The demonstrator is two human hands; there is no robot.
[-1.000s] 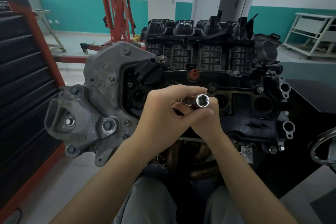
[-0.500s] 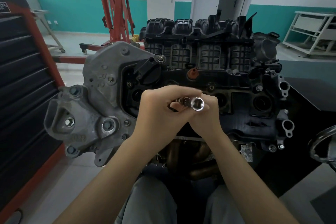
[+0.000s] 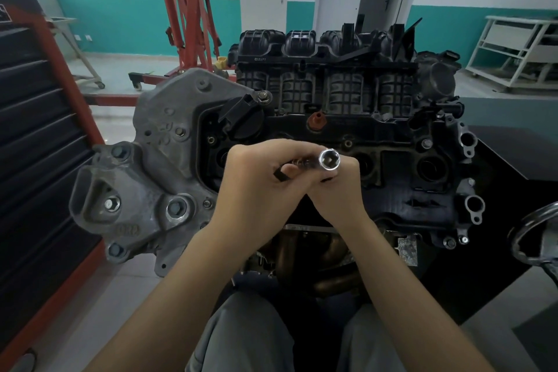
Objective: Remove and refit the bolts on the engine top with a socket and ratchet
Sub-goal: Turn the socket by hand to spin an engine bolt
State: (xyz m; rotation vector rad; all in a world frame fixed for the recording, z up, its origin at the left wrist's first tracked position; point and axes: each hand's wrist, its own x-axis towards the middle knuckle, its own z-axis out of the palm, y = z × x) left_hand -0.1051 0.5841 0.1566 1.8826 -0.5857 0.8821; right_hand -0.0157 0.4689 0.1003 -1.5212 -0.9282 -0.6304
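Note:
A chrome socket (image 3: 329, 160) on a ratchet faces me with its open end, held up between both hands above the black engine top (image 3: 401, 178). My left hand (image 3: 259, 187) grips the ratchet's dark handle, whose end (image 3: 279, 174) pokes out by the thumb. My right hand (image 3: 338, 190) curls around the tool just below the socket. Most of the ratchet is hidden in my fingers. One bolt (image 3: 263, 96) sits at the cover's upper left corner, others (image 3: 425, 143) along its edges.
A grey cast bracket (image 3: 145, 184) is bolted to the engine's left end. A red and black tool cabinet (image 3: 36, 142) stands at left, a red engine hoist (image 3: 187, 15) behind, a white rack (image 3: 519, 51) at far right. A metal ring (image 3: 531, 235) sits at right.
The socket and both hands dipped slightly, then came back up; the socket now sits a little higher and further right. The grip is unchanged.

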